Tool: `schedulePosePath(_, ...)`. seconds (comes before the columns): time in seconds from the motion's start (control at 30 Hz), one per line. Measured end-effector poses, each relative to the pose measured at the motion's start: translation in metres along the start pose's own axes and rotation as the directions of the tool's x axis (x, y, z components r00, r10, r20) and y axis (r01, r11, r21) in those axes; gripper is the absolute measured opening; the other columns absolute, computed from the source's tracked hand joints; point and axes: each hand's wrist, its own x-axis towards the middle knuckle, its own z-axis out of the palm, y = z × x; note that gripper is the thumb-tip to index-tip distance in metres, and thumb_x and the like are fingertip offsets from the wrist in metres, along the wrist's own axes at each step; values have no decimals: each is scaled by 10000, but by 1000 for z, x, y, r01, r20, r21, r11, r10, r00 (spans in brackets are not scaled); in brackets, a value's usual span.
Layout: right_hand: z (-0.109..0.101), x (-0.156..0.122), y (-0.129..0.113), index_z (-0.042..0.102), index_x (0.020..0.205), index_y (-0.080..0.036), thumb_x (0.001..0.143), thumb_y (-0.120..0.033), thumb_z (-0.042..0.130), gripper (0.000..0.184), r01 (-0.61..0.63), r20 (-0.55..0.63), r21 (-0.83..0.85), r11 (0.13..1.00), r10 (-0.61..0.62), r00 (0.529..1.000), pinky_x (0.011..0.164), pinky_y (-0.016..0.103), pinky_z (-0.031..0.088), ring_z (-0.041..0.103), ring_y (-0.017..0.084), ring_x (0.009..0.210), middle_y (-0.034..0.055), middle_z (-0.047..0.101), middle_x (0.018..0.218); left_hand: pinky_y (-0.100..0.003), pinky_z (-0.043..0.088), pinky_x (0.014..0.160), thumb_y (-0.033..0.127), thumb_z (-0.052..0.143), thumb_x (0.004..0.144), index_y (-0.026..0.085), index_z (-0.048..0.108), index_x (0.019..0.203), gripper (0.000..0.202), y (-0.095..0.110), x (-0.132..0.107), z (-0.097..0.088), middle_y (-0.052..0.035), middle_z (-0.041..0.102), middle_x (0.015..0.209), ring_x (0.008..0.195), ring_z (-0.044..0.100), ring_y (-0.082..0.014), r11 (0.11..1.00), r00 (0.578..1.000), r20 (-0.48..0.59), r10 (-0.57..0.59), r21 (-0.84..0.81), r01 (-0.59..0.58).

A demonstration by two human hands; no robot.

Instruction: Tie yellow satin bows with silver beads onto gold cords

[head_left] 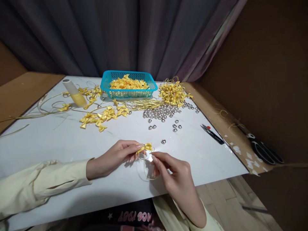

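Observation:
Between thumb and fingers, my left hand (122, 152) pinches a small yellow ribbon bow (148, 147) just above the white table. My right hand (172, 170) is closed, thumb against forefinger, on a thin gold cord (147, 177) close to the bow. The cord hangs in a loop below and between both hands. A lone silver bead (163, 141) lies just beyond the bow. Farther back spreads a pile of silver beads (161, 111), with a row of loose yellow bows (106, 116) to its left.
At the back stands a blue basket (104, 84) of yellow bows. Right of it sits a heap of corded bows (173, 92). A glue bottle (75, 93) leans at the left among gold cords. Thread snips (213, 134) and scissors (262, 149) lie at the right.

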Motion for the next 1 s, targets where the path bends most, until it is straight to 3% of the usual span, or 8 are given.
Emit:
schedulePosePath(0.23, -1, 0, 2, 653, 878, -171, 886, -183, 480, 173, 38, 1, -132, 991, -38, 999, 486, 206, 430, 536, 98, 499, -2, 636, 648, -240, 281, 541, 385, 570, 835, 142, 524, 606, 337, -2, 0, -1, 30, 438, 577, 550, 348, -94, 999, 1000, 4, 12, 43, -12)
schedulePosePath(0.53, 0, -1, 2, 635, 855, -178, 890, -186, 467, 172, 32, -2, -140, 990, -33, 999, 505, 220, 432, 555, 112, 512, 6, 643, 655, -238, 289, 545, 400, 573, 833, 141, 536, 632, 329, -1, 0, 0, 26, 455, 595, 555, 353, -98, 999, 1000, 8, -3, 51, 2)
schedulePosePath(0.7, -15, 3, -1, 632, 762, -179, 873, -200, 513, 163, -19, 11, -54, 998, 20, 1000, 511, 215, 440, 564, 112, 522, -1, 636, 623, -236, 275, 539, 409, 556, 848, 140, 530, 629, 348, -3, 0, -1, 34, 435, 573, 547, 354, -93, 992, 1000, 10, 13, 122, -14)
schedulePosePath(0.8, -21, 8, -4, 641, 752, -184, 861, -212, 548, 146, 1, -41, 21, 1000, 0, 999, 607, 224, 480, 613, 139, 697, 27, 664, 753, -241, 276, 534, 426, 545, 845, 142, 536, 641, 350, -3, 0, -1, 34, 432, 564, 540, 361, -97, 984, 1000, 10, 23, 176, -25)
schedulePosePath(0.9, -18, 12, -5, 656, 753, -188, 854, -207, 558, 143, 29, -55, 101, 994, -23, 998, 644, 233, 500, 607, 158, 830, 54, 646, 890, -250, 286, 534, 442, 517, 847, 150, 508, 614, 374, -1, -1, 1, 33, 420, 556, 536, 362, -103, 966, 999, 24, 46, 253, -50)
schedulePosePath(1.0, -11, 14, -5, 663, 758, -193, 854, -214, 557, 144, -5, -32, 161, 987, 11, 999, 607, 239, 506, 595, 156, 785, 58, 626, 869, -254, 301, 542, 437, 487, 859, 162, 466, 592, 384, 1, -2, 2, 31, 410, 564, 547, 366, -108, 934, 995, 54, 88, 342, -102)
